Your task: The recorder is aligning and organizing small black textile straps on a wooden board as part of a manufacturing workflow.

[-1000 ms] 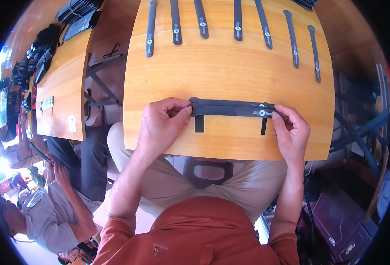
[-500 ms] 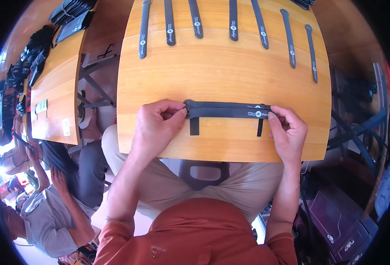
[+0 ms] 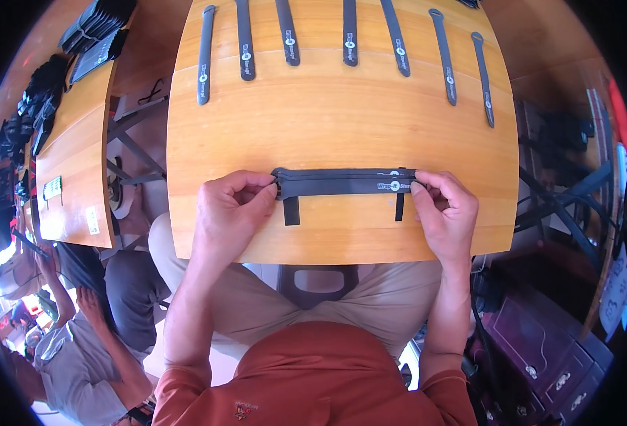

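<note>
A layered bundle of dark grey straps (image 3: 338, 186) with white print lies crosswise near the front of the wooden table (image 3: 327, 121). My left hand (image 3: 232, 213) pinches its left end between thumb and fingers. At the other end, my right hand (image 3: 447, 209) grips the straps the same way. Two short black strips, a wider left one (image 3: 291, 211) and a narrower right one (image 3: 399, 207), stick out from under the bundle toward me. How far they run beneath it is hidden.
Several single grey straps, one of them a middle strap (image 3: 350, 35), lie spread in a row across the table's far side. To the left is another wooden table (image 3: 75, 170) with stacked black straps (image 3: 100, 25). A seated person (image 3: 86, 348) is at the lower left. Purple drawers (image 3: 540, 348) stand at the lower right.
The whole view has shifted, so the table and straps appear slightly farther left. Both hands keep their hold on the bundle's ends, with no clear movement against the table.
</note>
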`<state>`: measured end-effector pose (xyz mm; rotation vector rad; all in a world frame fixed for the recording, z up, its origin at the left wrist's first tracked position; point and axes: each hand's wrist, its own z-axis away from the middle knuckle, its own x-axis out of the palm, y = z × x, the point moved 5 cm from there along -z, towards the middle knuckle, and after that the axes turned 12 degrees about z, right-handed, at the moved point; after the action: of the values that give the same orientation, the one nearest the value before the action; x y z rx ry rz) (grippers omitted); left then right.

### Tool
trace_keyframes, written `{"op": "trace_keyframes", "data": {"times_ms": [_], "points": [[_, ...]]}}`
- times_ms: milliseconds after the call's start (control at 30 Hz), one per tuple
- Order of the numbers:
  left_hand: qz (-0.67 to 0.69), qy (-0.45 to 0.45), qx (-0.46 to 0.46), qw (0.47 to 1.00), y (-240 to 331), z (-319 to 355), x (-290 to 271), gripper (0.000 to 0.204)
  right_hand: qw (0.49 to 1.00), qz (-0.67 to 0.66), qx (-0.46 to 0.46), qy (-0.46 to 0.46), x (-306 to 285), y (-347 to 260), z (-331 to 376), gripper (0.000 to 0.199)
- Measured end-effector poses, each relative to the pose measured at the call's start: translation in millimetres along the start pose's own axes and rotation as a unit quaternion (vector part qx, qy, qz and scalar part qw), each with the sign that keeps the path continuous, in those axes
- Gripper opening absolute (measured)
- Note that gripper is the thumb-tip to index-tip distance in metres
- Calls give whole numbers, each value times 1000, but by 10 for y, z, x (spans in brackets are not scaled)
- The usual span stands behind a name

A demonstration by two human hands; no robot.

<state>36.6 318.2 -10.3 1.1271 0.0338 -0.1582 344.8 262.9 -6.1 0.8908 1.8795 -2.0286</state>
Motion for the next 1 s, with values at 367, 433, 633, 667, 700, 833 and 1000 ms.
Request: {"op": "trace_keyframes", "data": {"times_ms": [367, 433, 633, 667, 700, 833, 1000], "points": [[-34, 3, 5, 999, 0, 11, -34, 16, 1000, -12, 5, 1, 19, 7, 10, 13], [-30, 2, 5, 1000, -13, 3, -37, 16, 1000, -15, 4, 0, 18, 8, 8, 13], [-17, 1, 2, 1000, -24, -8, -24, 17, 1000, -10, 3, -3, 8, 2, 5, 13], [-17, 0, 2, 1000, -25, -8, -26, 17, 1000, -9, 4, -2, 13, 6, 4, 13], [-17, 1, 2, 1000, -30, -7, -31, 17, 1000, -8, 3, -1, 14, 8, 2, 13], [-12, -2, 10, 1000, -44, -6, -35, 17, 1000, -2, -11, -3, 11, 12, -5, 13], [-22, -5, 18, 1000, -43, -7, -21, 16, 1000, 7, -8, 1, -7, 11, -3, 12]]}}
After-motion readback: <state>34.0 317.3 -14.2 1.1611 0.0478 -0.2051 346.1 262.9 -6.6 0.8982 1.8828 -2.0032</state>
